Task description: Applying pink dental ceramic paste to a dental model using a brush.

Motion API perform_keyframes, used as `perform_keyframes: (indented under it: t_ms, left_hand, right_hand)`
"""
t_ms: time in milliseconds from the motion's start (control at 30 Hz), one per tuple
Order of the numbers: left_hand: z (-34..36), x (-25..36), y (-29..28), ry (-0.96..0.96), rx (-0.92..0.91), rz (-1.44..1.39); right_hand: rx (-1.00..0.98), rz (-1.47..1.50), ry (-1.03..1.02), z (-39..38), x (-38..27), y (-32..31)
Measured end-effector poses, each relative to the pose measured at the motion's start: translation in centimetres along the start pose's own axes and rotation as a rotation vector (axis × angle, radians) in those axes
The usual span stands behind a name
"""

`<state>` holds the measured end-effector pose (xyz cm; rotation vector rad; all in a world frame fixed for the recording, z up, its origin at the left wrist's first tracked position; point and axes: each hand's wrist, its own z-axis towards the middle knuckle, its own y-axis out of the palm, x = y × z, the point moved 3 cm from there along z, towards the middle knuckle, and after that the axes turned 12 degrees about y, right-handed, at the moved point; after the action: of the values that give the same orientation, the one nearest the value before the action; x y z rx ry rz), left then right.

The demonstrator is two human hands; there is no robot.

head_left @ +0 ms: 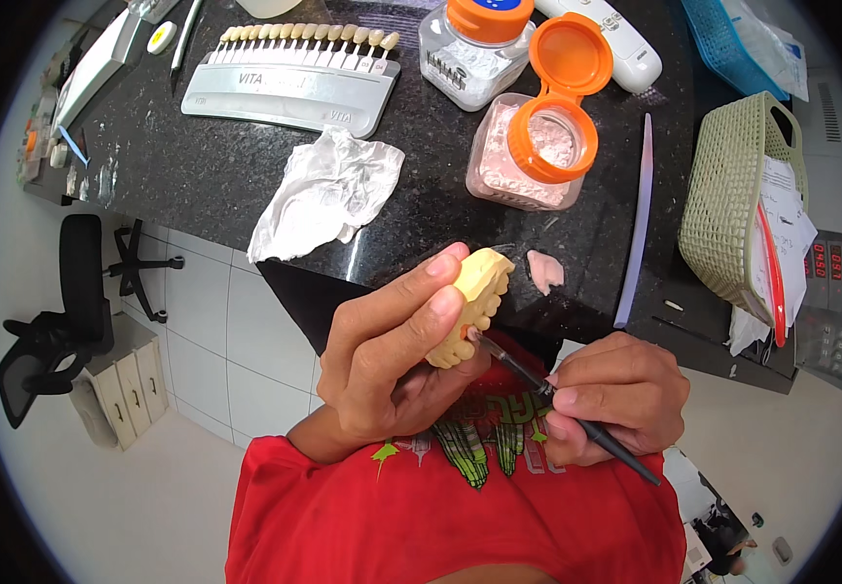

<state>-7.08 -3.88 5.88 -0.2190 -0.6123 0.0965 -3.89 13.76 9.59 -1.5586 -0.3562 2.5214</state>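
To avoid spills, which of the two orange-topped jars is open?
The pink-powder jar, lower in view: its orange flip lid stands raised, baring the powder. The white-powder jar above has its orange cap on.

1. We see a yellow tooth model (482, 277), tilted in our left grip (382, 341), teeth toward the right, with a small orange patch (465, 332).
2. Our slim dark tool (525, 372) slants through our right grip (620, 394), tip touching or just beside that patch.
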Motion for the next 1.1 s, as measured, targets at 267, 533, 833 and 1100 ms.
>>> perform_keyframes:
  t_ms: [267, 533, 833, 1100]
  left_hand:
    - [-0.02, 0.01, -0.06, -0.002, 0.002, -0.004]
    - [-0.01, 0.18, -0.24, -0.039, -0.081, -0.009]
    - [0.06, 0.04, -0.01, -0.016, -0.039, -0.015]
    - [0.15, 0.12, 0.03, -0.006, -0.007, -0.004]
  right_hand:
    - [-0.006, -0.009, -0.001, 0.09, 0.00, 0.08]
    - [-0.039, -0.009, -0.002, 0.23, -0.02, -0.04]
    - [-0.027, -0.010, -0.001, -0.03, 0.01, 0.07]
    - [-0.009, 0.000, -0.024, -0.06, 0.03, -0.03]
